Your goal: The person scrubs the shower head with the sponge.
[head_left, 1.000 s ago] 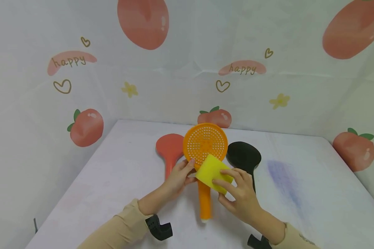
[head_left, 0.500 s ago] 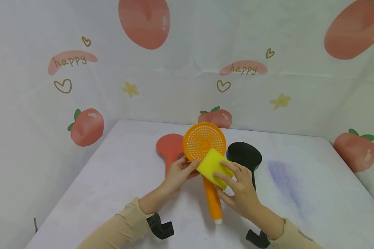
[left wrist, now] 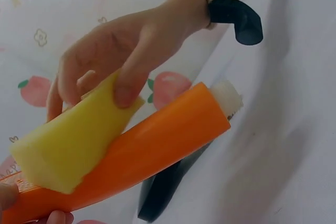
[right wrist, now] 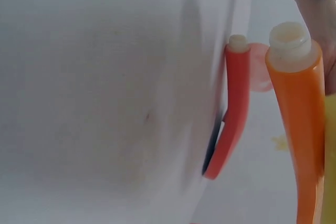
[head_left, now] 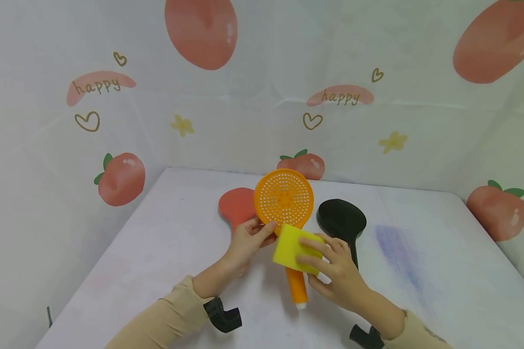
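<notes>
My left hand (head_left: 249, 245) pinches an orange handheld shower head (head_left: 285, 198) by its neck, thumb in front, raised off the table. The perforated round face is turned towards me, and its handle (left wrist: 173, 137) ends in a whitish threaded fitting (right wrist: 290, 40). In my right hand (head_left: 338, 271) is a yellow sponge (head_left: 287, 249), gripped between the fingers and thumb. It lies against the upper handle just below the round face and covers part of it. From the left wrist view, the sponge (left wrist: 68, 140) looks bent along the handle.
On the white table (head_left: 157, 228), a red shower head (head_left: 236, 206) lies to the left, partly behind my left hand. A black shower head (head_left: 341, 218) lies to the right, its handle partly behind my right hand. A printed cloth (head_left: 244, 121) hangs behind the table.
The sponge has moved up a little, then back down over the neck and handle. The orange shower head has tilted, its handle end swinging right and its face shifting slightly left and up.
</notes>
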Demonstrator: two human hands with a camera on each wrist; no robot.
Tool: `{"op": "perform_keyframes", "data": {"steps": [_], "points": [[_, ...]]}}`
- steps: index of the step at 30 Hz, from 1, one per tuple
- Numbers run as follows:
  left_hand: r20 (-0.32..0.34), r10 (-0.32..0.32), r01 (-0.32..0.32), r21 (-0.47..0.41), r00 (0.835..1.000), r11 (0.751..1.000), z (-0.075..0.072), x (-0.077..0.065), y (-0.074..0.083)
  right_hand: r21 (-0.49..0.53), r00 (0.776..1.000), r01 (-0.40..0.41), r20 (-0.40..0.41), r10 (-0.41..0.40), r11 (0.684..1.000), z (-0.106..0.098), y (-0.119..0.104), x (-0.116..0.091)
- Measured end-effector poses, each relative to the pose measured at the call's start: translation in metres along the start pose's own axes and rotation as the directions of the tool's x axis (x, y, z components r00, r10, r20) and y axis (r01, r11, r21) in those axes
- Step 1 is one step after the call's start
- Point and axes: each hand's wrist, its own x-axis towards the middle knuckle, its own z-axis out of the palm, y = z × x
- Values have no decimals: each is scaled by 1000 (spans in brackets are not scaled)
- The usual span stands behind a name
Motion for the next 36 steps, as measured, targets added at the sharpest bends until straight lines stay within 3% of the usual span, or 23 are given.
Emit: {"op": "perform_keyframes", "data": {"steps": [7, 12, 17, 20, 26, 36], "points": [[-25, 39, -40, -3, 999, 999, -3, 1, 2, 68, 986, 96, 127, -104, 993, -6, 3, -10], [-23, 50, -50, 2, 998, 999, -3, 0, 4, 54, 983, 150, 95, -154, 987, -6, 5, -8], [-5, 22, -22, 13, 1000, 1000, 0, -3, 7, -5, 992, 128, -9, -128, 992, -5, 10, 0], [4, 17, -17, 27, 1000, 1000, 1, -3, 7, -21, 997, 60, -53, -61, 998, -6, 14, 2], [5, 23, -23, 16, 1000, 1000, 0, -3, 6, 3, 998, -42, -41, 42, 999, -5, 16, -7], [-52, 20, -21, -24, 998, 999, -5, 1, 7, 71, 998, 67, 14, -68, 995, -4, 10, -22]]}}
